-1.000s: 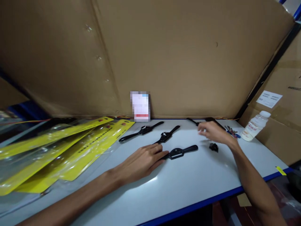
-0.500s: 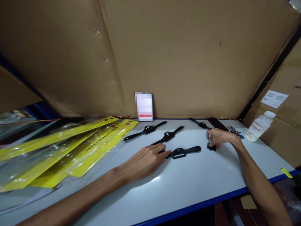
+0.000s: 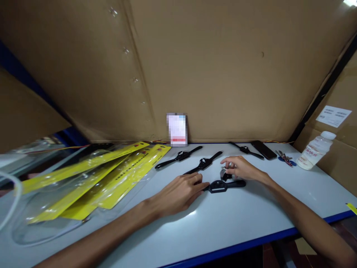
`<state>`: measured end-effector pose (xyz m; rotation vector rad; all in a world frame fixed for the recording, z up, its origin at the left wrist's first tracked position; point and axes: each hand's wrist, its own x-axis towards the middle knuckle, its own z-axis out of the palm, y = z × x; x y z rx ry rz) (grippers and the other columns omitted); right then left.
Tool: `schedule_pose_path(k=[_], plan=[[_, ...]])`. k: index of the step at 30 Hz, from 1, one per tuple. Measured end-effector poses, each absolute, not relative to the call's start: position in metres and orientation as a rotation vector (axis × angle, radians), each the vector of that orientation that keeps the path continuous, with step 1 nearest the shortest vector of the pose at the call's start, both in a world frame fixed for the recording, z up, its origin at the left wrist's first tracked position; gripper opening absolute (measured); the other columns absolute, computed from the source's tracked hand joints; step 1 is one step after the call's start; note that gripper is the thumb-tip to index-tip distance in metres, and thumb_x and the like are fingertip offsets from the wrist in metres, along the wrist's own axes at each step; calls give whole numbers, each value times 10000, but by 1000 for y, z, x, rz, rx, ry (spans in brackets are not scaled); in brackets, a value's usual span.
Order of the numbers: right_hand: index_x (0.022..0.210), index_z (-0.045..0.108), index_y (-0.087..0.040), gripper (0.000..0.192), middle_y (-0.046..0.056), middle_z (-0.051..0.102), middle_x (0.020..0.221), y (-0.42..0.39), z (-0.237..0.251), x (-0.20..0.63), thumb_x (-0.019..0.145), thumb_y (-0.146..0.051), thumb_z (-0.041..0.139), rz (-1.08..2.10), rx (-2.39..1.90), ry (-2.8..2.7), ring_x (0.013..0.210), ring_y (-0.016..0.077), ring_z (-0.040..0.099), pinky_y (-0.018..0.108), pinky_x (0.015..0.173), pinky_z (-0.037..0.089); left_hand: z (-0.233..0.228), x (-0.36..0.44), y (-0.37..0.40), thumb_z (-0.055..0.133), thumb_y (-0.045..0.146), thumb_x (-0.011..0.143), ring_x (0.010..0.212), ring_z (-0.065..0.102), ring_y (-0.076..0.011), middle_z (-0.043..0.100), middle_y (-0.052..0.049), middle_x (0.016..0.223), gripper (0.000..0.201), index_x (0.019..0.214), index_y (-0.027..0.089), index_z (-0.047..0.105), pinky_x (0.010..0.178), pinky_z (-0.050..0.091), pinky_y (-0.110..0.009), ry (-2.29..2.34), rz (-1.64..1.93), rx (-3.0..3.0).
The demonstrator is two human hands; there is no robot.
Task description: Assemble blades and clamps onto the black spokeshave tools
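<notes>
Moved left since before, right hand (image 3: 242,168) pinching small black part (image 3: 224,174) above nearest spokeshave (image 3: 224,185); left hand (image 3: 178,193) loosely open, resting on its handle.

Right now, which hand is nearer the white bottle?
Right. The right hand is mid-table by a small black part, well left of the white bottle; the left hand lies farther left, on the nearest black tool.

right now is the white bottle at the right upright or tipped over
Tipped: the white bottle leans back against the cardboard box, cap uppermost.
</notes>
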<state>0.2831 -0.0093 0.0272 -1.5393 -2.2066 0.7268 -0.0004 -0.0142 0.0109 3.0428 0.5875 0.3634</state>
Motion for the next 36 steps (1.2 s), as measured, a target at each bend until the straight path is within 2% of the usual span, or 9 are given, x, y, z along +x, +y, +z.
schedule_pose_path(k=[2, 5, 11, 17, 22, 27, 31, 36], plan=[[1144, 705, -184, 356, 13, 608, 884, -12, 30, 285, 798, -108, 725, 645, -1472, -2283, 719, 136, 572, 256, 673, 451, 11, 0, -14, 398, 210, 1048, 828, 618, -218, 615, -76, 927, 328, 1257, 175, 648, 721, 525, -357, 596, 342, 3040], [1067, 742, -222, 326, 11, 571, 916, -15, 34, 289, 766, -97, 750, 594, -1412, -2418, 781, 147, 561, 268, 739, 441, 13, 0, -15, 402, 207, 1046, 827, 618, -216, 613, -72, 923, 326, 1256, 178, 649, 720, 522, -353, 608, 329, 3030], [1019, 721, -209, 288, 20, 573, 987, -17, 36, 290, 752, -111, 767, 648, -1436, -2465, 780, 141, 557, 259, 719, 428, 14, 0, -16, 402, 206, 1047, 815, 617, -205, 611, -70, 908, 328, 1250, 178, 658, 712, 519, -337, 597, 370, 3018], [822, 663, -172, 65, -11, 639, 734, -6, 36, 298, 794, -120, 689, 795, -1531, -2270, 705, 143, 594, 239, 652, 433, 13, 0, -16, 378, 205, 1052, 830, 619, -216, 618, -82, 929, 345, 1260, 162, 650, 717, 528, -359, 597, 354, 3044], [814, 665, -159, 61, 11, 673, 713, 3, 34, 317, 812, -106, 635, 677, -1672, -2227, 666, 151, 614, 254, 645, 436, 13, 0, -16, 392, 203, 1048, 832, 618, -225, 612, -78, 926, 334, 1262, 165, 646, 716, 534, -372, 600, 351, 3031], [800, 690, -192, 50, 64, 708, 864, 2, 32, 318, 808, -143, 694, 448, -1755, -2294, 810, 201, 622, 283, 704, 404, 12, -1, -15, 402, 209, 1048, 835, 616, -221, 612, -76, 928, 321, 1257, 170, 643, 716, 536, -365, 598, 350, 3036], [890, 708, -191, 68, 110, 705, 987, -5, 34, 313, 855, -164, 656, 288, -1809, -2319, 900, 244, 617, 306, 720, 381, 12, 0, -15, 397, 223, 1052, 848, 609, -219, 613, -80, 928, 325, 1245, 169, 653, 731, 538, -363, 593, 394, 3046], [990, 714, -200, 122, 116, 702, 984, -13, 39, 305, 897, -200, 635, 231, -1804, -2356, 902, 260, 618, 322, 716, 368, 13, 0, -17, 413, 226, 1047, 846, 606, -224, 617, -83, 938, 321, 1243, 174, 662, 743, 537, -376, 621, 381, 3060]])
